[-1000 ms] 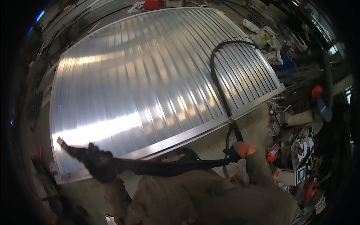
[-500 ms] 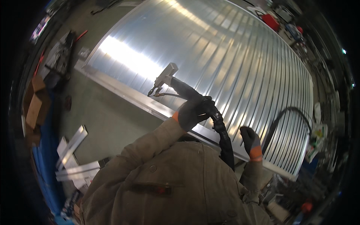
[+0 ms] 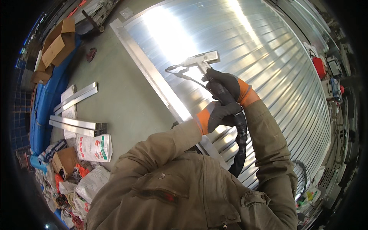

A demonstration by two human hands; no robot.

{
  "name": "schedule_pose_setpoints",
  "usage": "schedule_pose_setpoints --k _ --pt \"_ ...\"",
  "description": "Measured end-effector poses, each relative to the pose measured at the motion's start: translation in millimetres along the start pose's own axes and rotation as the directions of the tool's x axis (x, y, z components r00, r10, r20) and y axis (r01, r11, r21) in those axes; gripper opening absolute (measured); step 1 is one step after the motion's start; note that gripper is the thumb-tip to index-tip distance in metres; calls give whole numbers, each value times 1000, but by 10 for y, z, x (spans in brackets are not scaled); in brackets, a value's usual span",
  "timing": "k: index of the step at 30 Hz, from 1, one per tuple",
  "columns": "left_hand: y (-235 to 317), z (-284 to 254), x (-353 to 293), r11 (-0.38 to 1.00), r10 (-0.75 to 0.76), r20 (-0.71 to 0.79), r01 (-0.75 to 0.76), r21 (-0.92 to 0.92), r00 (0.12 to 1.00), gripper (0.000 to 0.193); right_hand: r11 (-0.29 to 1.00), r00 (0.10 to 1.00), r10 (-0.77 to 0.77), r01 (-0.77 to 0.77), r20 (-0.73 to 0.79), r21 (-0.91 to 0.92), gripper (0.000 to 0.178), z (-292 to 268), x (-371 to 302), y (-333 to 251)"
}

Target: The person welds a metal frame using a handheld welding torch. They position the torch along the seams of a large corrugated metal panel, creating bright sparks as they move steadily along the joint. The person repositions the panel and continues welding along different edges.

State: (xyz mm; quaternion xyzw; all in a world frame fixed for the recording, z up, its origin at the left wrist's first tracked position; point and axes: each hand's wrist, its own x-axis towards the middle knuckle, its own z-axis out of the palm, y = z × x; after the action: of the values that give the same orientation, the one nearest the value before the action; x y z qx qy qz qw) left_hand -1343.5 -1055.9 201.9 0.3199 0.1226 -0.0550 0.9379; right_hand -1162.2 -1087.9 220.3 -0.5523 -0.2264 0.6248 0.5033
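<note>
A silver handheld welding gun point(image 3: 203, 59) with a thin nozzle and a side wire tube points left above the panel's edge. My right hand point(image 3: 228, 85), in a dark glove with an orange cuff, is closed around its black-wrapped handle. Just below, my left hand point(image 3: 221, 115), gloved the same way, is closed on the lower end of that handle where the thick black hose point(image 3: 240, 138) begins. Its fingers are partly hidden. Beneath both hands lies a large ribbed metal panel point(image 3: 264, 82) with a flat frame rail point(image 3: 155, 78) along its left side.
Metal profiles point(image 3: 74, 124) and a white printed sack point(image 3: 94, 147) lie on the floor at left. Beyond them are a blue-wrapped bundle point(image 3: 48, 111) and an open cardboard box point(image 3: 61, 46). Bags and scraps point(image 3: 73, 191) pile up at lower left. A red item point(image 3: 319, 68) sits beyond the panel's right edge.
My right hand has come from the panel's near right onto the gun's handle. The left hand has slid down toward the hose. The gun has turned more level, and the view has swung.
</note>
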Motion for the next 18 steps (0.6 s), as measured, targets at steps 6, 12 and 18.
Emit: schedule_pose_setpoints --k 6,12,18 --pt "96 -259 356 994 -99 -106 103 30 989 44 974 976 219 -219 9 64 51 -234 679 -198" --pt "222 -632 511 981 -183 -150 189 31 972 42 989 980 113 -95 166 -115 36 -302 1193 -232" --pt "31 -1010 444 922 -387 -133 385 -44 912 49 961 1000 6 2 28 -278 30 -195 1550 -167"
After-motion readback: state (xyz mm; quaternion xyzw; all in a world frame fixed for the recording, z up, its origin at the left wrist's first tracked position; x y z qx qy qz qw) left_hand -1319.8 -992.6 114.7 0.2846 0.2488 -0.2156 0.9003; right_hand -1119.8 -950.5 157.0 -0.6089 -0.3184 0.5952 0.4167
